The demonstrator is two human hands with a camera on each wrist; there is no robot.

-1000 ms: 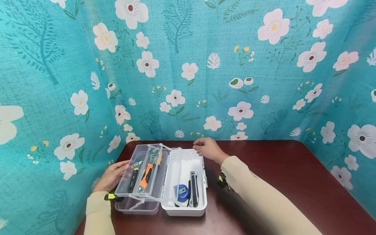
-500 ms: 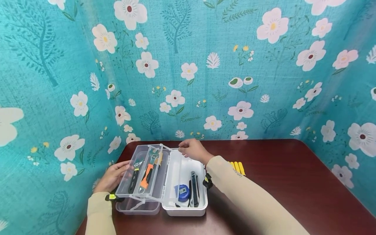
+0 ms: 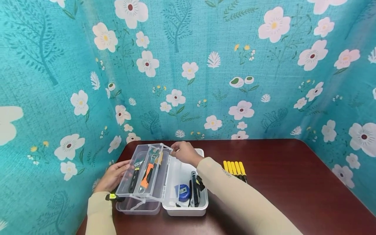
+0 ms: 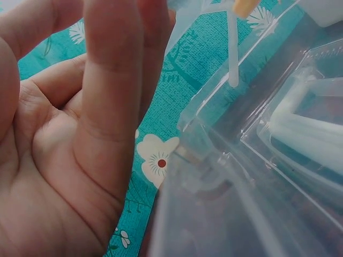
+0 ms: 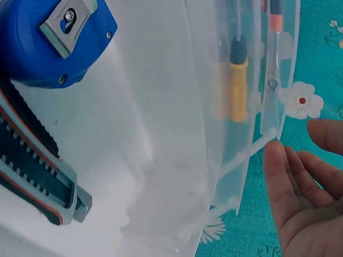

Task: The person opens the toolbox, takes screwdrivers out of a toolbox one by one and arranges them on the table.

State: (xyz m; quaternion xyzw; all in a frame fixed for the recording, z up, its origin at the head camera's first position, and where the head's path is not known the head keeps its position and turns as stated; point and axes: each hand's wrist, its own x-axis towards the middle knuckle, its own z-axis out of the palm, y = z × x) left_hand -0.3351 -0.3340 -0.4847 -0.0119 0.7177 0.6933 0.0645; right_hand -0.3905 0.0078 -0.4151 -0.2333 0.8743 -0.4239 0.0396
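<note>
An opened toolbox has a white base [image 3: 183,212] and a clear tray [image 3: 126,193] raised on link arms above its clear lid [image 3: 141,209]. My left hand [image 3: 115,174] is at the tray's left side, fingers extended, fingertips seen through the plastic. At the far end, my right hand [image 3: 185,153] reaches over the base; in the right wrist view its fingertips [image 5: 276,152] are beside a white link arm [image 5: 249,155], with contact unclear. In the tray lie a black-handled wrench [image 3: 134,179], an orange-handled tool [image 3: 146,178] and a yellow-handled screwdriver [image 5: 238,91].
Inside the base are a blue tape measure [image 3: 184,192] and a utility knife [image 3: 195,191]. Several yellow-handled tools [image 3: 235,168] lie on the dark red table [image 3: 273,176] to the right, partly behind my right sleeve. A flowered teal curtain [image 3: 205,98] surrounds the table.
My right hand has moved left across the far end of the base to the tray's link arm, uncovering the yellow-handled tools. The left hand and toolbox stay about where they were.
</note>
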